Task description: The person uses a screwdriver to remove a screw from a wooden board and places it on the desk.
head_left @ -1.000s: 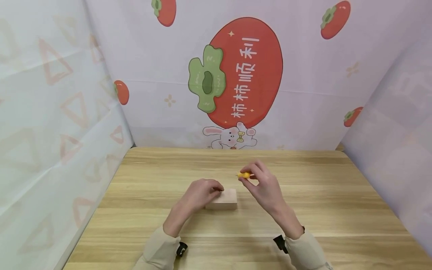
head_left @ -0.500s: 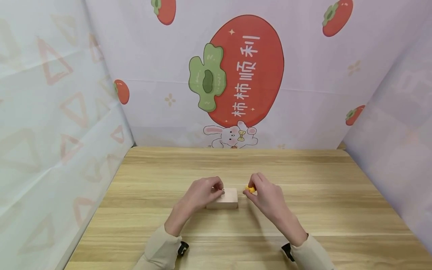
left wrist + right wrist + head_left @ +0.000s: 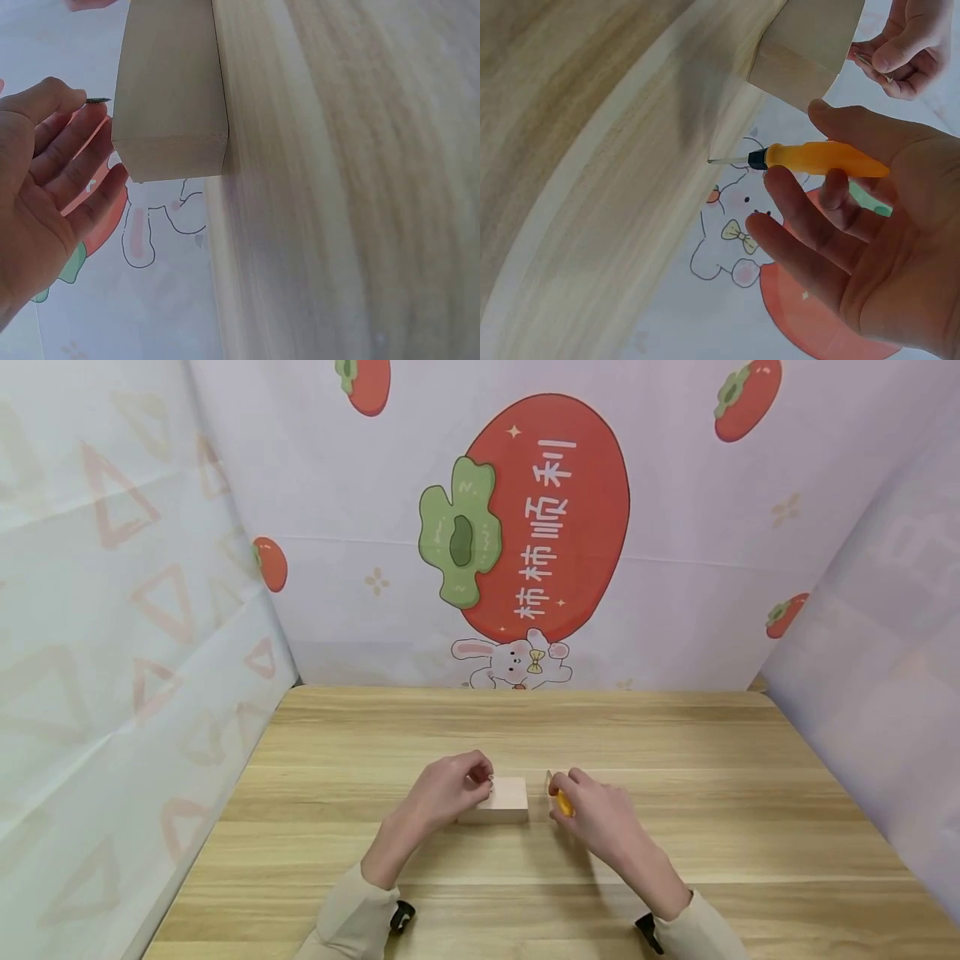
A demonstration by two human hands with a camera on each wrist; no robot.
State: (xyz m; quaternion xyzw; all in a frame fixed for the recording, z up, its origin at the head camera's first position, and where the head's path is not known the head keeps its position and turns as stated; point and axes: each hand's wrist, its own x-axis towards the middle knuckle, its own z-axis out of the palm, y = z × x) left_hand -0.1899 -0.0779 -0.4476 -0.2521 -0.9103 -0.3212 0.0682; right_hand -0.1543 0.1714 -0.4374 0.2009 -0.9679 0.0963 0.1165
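Note:
A pale wooden block lies on the table. At its left end, my left hand pinches a small screw between thumb and forefinger, just over the block's top; the other fingers are loosely bent. Right of the block, my right hand holds a small screwdriver with a yellow handle, black collar and thin metal shaft. The handle lies between thumb and fingers, and the shaft points away from me, clear of block and screw. In the right wrist view the screw appears in the left hand.
The wood-grained table stretches out around the block on all sides. Behind it hangs a white cloth printed with persimmons and a rabbit, and white cloths also stand at left and right.
My right hand has come nearer to me and slightly right. The screwdriver has swung in its fingers from pointing left to pointing away. The left hand with the screw has barely moved.

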